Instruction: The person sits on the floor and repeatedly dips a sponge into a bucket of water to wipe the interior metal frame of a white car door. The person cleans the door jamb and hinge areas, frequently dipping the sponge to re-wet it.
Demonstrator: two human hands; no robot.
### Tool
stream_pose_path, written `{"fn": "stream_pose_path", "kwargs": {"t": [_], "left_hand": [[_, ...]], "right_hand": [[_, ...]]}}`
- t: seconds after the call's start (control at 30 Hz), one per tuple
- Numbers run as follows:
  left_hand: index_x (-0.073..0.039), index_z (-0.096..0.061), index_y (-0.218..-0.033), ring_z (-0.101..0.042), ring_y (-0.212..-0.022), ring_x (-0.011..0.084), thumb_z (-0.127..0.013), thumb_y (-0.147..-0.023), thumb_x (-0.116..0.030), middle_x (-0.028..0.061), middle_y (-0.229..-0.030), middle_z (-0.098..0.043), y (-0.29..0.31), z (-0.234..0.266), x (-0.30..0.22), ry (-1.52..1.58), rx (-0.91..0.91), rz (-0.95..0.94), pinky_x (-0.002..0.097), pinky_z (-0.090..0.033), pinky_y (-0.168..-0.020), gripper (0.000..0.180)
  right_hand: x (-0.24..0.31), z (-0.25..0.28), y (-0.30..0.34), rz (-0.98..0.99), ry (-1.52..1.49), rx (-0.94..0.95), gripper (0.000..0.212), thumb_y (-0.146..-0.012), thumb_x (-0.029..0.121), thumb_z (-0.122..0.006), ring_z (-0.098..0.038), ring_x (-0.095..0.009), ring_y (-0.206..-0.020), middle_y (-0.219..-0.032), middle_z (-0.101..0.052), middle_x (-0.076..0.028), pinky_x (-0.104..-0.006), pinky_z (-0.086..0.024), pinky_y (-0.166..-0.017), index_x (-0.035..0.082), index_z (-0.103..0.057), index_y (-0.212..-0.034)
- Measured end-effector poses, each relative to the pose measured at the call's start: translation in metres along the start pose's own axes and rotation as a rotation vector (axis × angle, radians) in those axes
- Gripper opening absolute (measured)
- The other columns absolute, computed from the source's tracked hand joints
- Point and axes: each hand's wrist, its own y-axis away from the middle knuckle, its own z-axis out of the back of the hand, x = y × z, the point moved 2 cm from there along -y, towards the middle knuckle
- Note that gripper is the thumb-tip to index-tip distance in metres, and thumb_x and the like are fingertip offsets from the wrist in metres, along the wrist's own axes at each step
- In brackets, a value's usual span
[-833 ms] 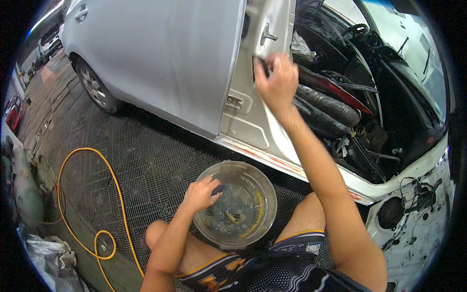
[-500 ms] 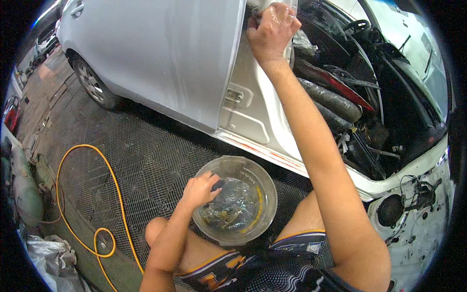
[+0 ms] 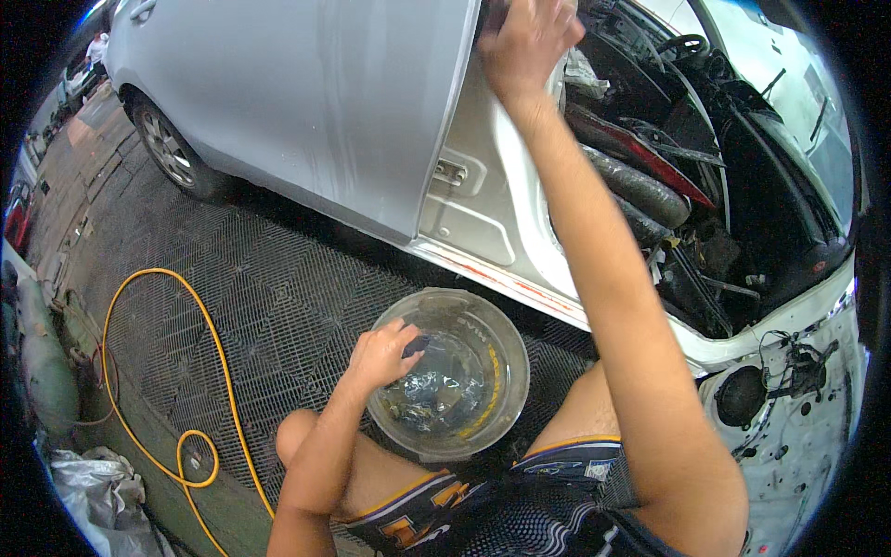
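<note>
My left hand [image 3: 378,356] is closed on a small dark flat piece [image 3: 416,346], its kind unclear, over the left side of a clear plastic basin [image 3: 513,371]. Water [image 3: 436,395] ripples in the basin, which stands between my knees. Blurred and cut by the top edge, my right hand [image 3: 531,46] is up at the pale door pillar [image 3: 483,135] of a car. Its fingers look bent, and what lies under them is hidden; a dark patch shows beside them. To its left is the grey rear door [image 3: 325,102], with wet streaks down it.
The car's stripped cabin [image 3: 650,167] holds loose parts. An open front door [image 3: 780,418] with bare metal inside stands at the right. A yellow hose [image 3: 223,362] loops over the black floor grating [image 3: 251,269]. Silver sheeting [image 3: 102,492] lies at lower left; a person [image 3: 96,48] stands far off.
My right hand has moved slightly up and right along the pillar. The left hand has shifted little, and its dark piece shows more clearly. The water's ripples differ.
</note>
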Motion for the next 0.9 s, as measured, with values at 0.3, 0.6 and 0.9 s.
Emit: {"fn": "stream_pose_path", "kwargs": {"t": [0.3,0.6,0.9], "left_hand": [[-0.012,-0.068,-0.106,-0.070,-0.089,0.0353,-0.080,-0.082,-0.029,0.0117,-0.097,-0.066,-0.007,0.000,-0.004,0.023,-0.022,-0.007,0.0476,-0.058,-0.074,0.031],[-0.013,-0.069,-0.106,-0.071,-0.087,0.0362,-0.080,-0.081,-0.027,0.0126,-0.099,-0.067,-0.014,-0.003,-0.008,-0.036,-0.009,0.004,0.0482,-0.058,-0.072,0.031],[-0.013,-0.069,-0.107,-0.071,-0.085,0.0368,-0.080,-0.080,-0.026,0.0133,-0.099,-0.067,-0.014,-0.008,-0.005,-0.067,-0.017,0.023,0.0489,-0.059,-0.071,0.031]], "right_hand": [[0.008,0.063,0.062,-0.172,-0.269,0.374,0.020,-0.090,0.019,-0.074,-0.067,-0.039,-0.087,-0.093,-0.068,-0.016,-0.0485,-0.051,-0.073,0.005,-0.060,-0.094],[0.008,0.042,0.055,-0.335,-0.324,0.500,0.027,-0.094,0.022,-0.070,-0.072,-0.041,-0.073,-0.076,-0.073,-0.017,-0.0509,-0.055,-0.065,0.001,-0.056,-0.103],[0.020,0.026,0.061,-0.192,-0.191,0.512,0.031,-0.089,0.019,-0.075,-0.073,-0.037,-0.070,-0.076,-0.071,-0.015,-0.0472,-0.055,-0.060,0.003,-0.054,-0.104]]}}
